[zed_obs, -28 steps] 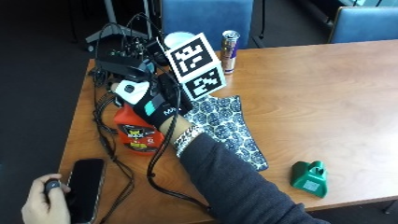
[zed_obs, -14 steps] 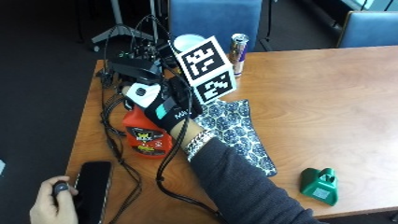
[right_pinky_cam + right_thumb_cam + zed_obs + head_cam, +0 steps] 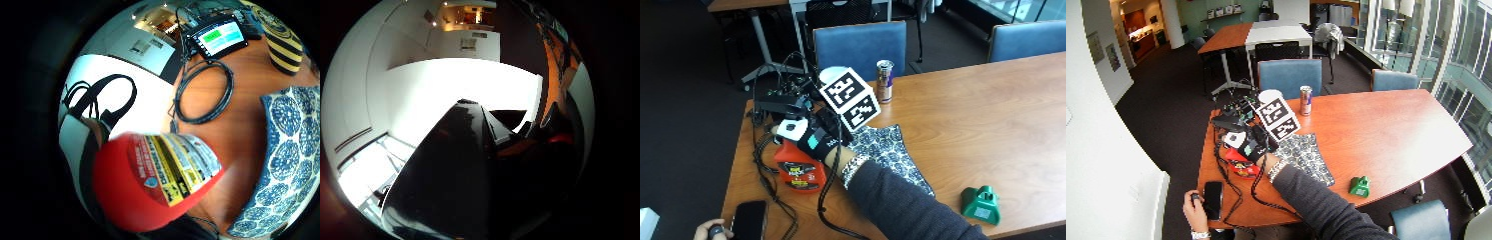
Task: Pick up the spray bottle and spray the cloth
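One red bottle (image 3: 798, 167) stands at the left of the outside view, near the table's (image 3: 986, 120) left edge, with the gloved right hand (image 3: 814, 137) on its upper part. The hand covers the bottle's top, and its fingers cannot be seen clearly enough to tell how far they are curled or whether they have hold of it. In the little finger side palm view the bottle (image 3: 160, 180) fills much of the picture, its yellow and black label facing the camera, so it lies close to the palm.

One patterned cloth (image 3: 896, 155) lies flat just right of the bottle, in the middle of the outside view, partly under the person's dark sleeve (image 3: 906, 205). The same cloth (image 3: 280, 165) shows beside the bottle in the little finger side palm view.

One can (image 3: 884, 81) stands upright in the upper middle, near the table's far edge. One green object (image 3: 982, 204) sits at lower right, well apart from the cloth. One phone (image 3: 748, 220) lies at lower left, with the bare hand (image 3: 712, 231) just beside it. One small screen (image 3: 219, 36) is lit beyond a coil of cable (image 3: 205, 90). Two blue chairs (image 3: 859, 47) stand behind the table at the top of the frame.
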